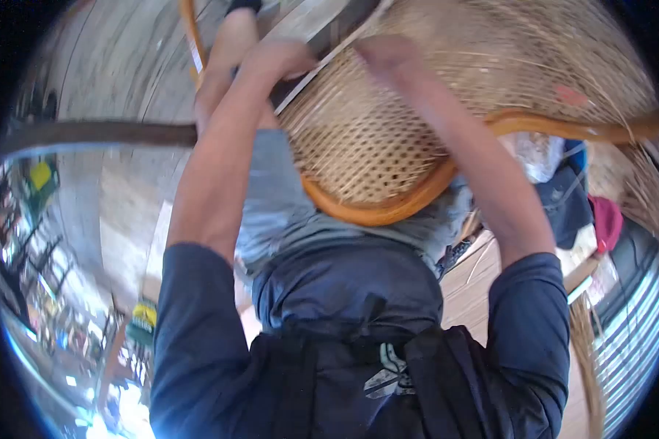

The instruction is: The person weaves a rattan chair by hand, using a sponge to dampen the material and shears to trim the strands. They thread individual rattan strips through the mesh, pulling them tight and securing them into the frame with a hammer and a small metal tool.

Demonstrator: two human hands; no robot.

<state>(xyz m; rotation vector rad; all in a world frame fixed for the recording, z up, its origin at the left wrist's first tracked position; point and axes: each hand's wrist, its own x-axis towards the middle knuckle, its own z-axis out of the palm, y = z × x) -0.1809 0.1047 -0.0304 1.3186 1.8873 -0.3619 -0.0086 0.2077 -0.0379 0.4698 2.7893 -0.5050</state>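
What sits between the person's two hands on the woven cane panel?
In the head view, a flat pale strip crosses the woven cane panel between the left hand and the right hand, running along the panel's upper edge.

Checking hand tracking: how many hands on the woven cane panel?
2. Left hand at the panel's upper left edge; right hand on its top middle. Fingers blurred, so grip unclear.

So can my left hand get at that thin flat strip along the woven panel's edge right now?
Probably yes: the left hand already sits right by the strip at the woven panel edge, with nothing between them.
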